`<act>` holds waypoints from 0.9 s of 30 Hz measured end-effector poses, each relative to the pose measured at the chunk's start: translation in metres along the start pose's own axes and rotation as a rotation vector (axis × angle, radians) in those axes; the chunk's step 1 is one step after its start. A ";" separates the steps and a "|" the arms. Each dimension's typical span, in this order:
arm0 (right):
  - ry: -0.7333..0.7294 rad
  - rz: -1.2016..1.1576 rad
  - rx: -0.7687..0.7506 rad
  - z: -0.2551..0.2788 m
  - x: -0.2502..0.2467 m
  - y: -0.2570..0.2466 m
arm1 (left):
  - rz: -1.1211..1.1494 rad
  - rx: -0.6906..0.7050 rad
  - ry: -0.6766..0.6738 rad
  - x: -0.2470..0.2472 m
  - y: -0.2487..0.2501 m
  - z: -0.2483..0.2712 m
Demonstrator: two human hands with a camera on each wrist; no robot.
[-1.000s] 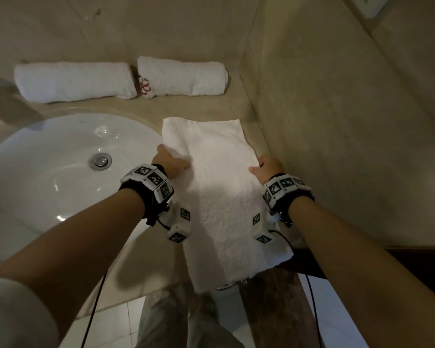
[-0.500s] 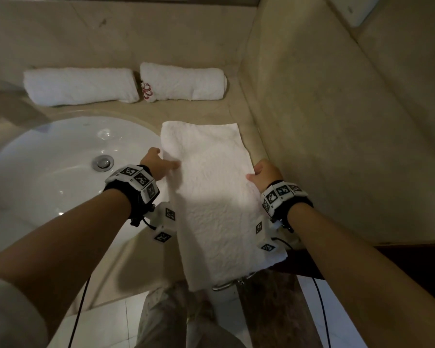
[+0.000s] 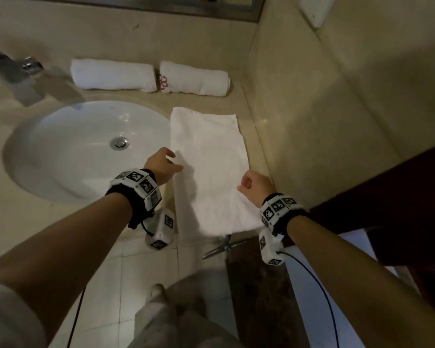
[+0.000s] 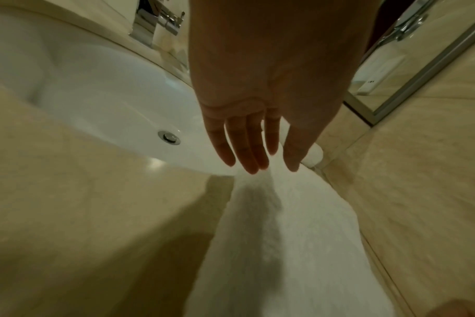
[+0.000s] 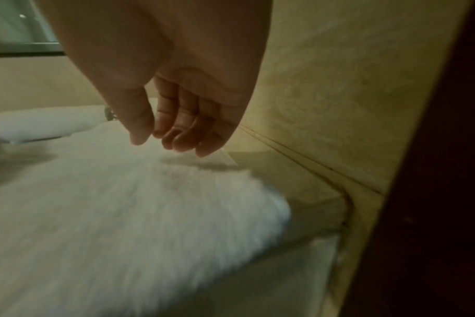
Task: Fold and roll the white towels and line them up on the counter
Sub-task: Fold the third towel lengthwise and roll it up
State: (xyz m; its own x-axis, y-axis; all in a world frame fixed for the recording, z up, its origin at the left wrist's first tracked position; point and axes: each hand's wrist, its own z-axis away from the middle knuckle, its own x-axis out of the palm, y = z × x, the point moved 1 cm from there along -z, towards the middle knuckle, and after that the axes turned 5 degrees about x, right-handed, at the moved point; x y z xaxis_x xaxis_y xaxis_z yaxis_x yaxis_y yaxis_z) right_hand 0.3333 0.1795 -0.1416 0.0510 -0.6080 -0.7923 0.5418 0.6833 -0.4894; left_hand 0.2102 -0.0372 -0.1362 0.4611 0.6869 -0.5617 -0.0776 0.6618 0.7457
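Note:
A white towel (image 3: 209, 169) folded into a long strip lies flat on the beige counter (image 3: 246, 101), between the sink and the side wall; its near end hangs over the counter's front edge. My left hand (image 3: 166, 163) hovers at its left edge with straight fingers (image 4: 247, 150), holding nothing. Above the strip's right edge my right hand (image 3: 249, 184) hangs with loosely curled fingers (image 5: 176, 133), empty too. Two rolled white towels (image 3: 112, 75) (image 3: 195, 79) lie end to end along the back wall; the right one bears a red emblem.
A white oval sink (image 3: 60, 146) with a metal drain (image 3: 120, 142) fills the counter's left part, with a chrome tap (image 3: 13, 69) behind it. A tiled wall (image 3: 324, 121) closes the right side. A dark wooden panel (image 3: 387, 197) stands at the near right. Tiled floor lies below.
Both hands have let go of the towel's side edges and lifted off it. The strip now lies farther onto the counter, with less of it hanging over the front edge.

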 end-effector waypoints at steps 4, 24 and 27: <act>-0.050 0.051 -0.051 0.028 0.021 0.015 | -0.032 0.062 -0.120 0.013 -0.019 0.030; 0.206 0.503 -0.575 0.057 0.055 0.065 | -0.510 0.405 -0.120 0.072 -0.057 0.100; 0.295 0.462 -0.656 0.057 0.041 0.060 | -0.484 0.434 -0.106 0.071 -0.056 0.099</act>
State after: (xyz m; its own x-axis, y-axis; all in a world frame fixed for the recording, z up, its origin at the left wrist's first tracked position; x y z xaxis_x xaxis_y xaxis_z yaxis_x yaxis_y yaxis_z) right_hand 0.4153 0.1723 -0.1826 -0.1226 -0.1424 -0.9822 -0.0799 0.9879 -0.1332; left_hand 0.3347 -0.0553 -0.1829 0.4404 0.2944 -0.8482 0.5139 0.6920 0.5070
